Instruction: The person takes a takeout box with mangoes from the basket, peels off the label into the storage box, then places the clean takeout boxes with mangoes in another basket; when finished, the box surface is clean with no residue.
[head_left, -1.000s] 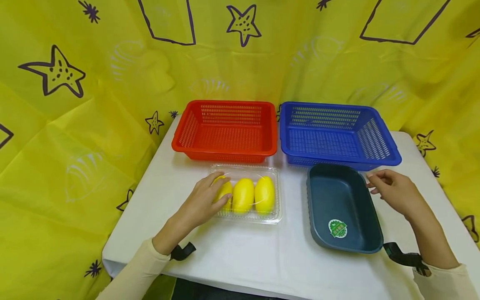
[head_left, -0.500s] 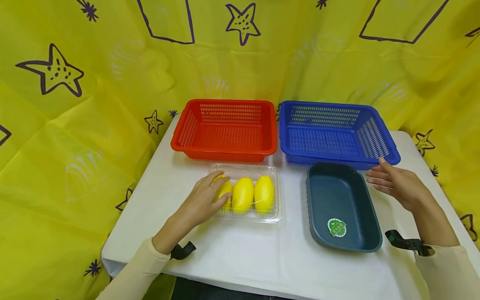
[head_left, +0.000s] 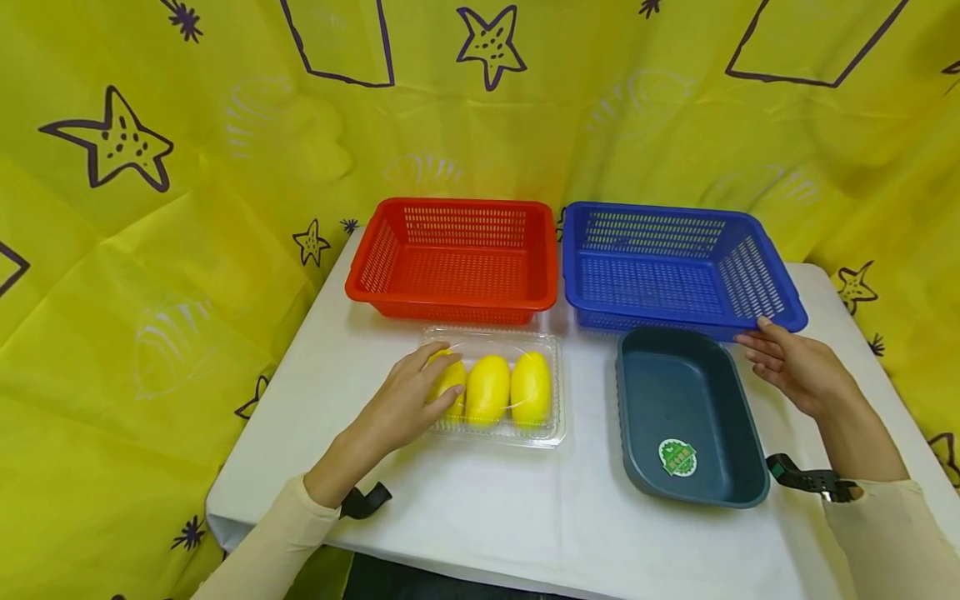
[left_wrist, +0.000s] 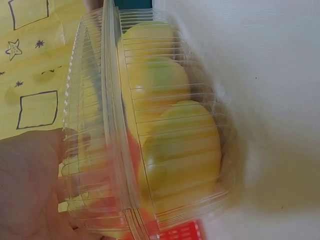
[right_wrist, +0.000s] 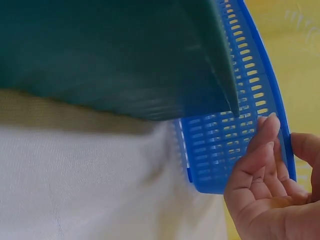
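In the head view, three yellow mangoes lie side by side in a clear plastic clamshell box. My left hand rests over the left end of its lid, fingers spread and thumb across the front. Through the side of the box, the left wrist view shows the mangoes' yellow-green ends. At the front right corner of the blue basket, my right hand has its thumb on the rim and its loosely bent fingers by the outer wall. No firm pinch shows in the right wrist view.
A dark green tray with a green sticker stands in front of the blue basket, left of my right hand. The red basket is behind the clamshell box. A white cloth covers the table. Yellow patterned curtains enclose it.
My right hand has gone from bent fingers beside the green tray's rim to spread fingers, then closer to the blue basket's corner. My left hand and the clamshell box have stayed put.
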